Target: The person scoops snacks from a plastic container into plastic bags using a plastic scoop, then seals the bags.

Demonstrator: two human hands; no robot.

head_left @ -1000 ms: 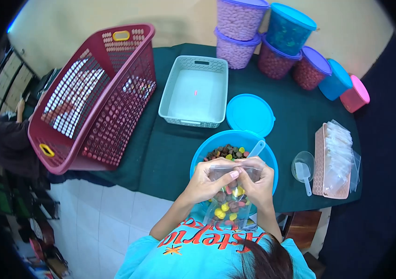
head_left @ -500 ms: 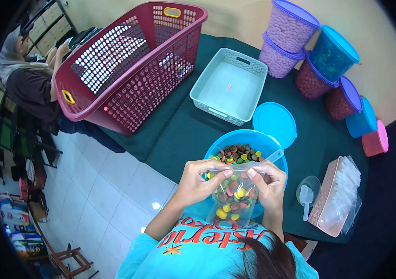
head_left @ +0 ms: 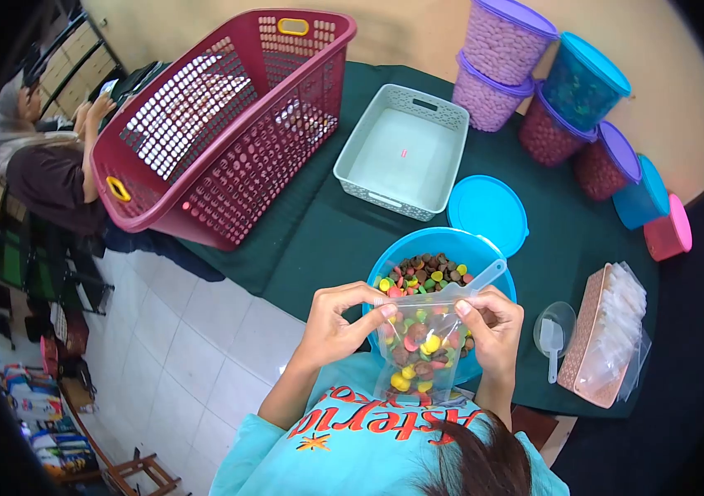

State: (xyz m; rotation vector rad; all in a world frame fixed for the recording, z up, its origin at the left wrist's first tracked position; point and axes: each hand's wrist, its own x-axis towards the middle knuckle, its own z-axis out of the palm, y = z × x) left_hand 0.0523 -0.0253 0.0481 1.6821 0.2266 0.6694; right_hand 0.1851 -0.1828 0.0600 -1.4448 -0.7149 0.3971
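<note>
Clear bag (head_left: 420, 347) of candies: my left hand (head_left: 337, 324) and right hand (head_left: 496, 329) pinch its top corners, stretching the seal flat. Directly behind my grip: blue bowl (head_left: 484, 252), scoop (head_left: 476, 279) inside.

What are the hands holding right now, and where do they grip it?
A clear bag of colourful candies, pinched along its top edge: left hand at the left corner, right hand at the right corner.

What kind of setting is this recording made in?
Probably a small home or shop packing spot for sweets: lidded tubs of candy along the wall, a blue bowl of coloured sweets, and a tray of empty clear bags on a cloth-covered table.
</note>
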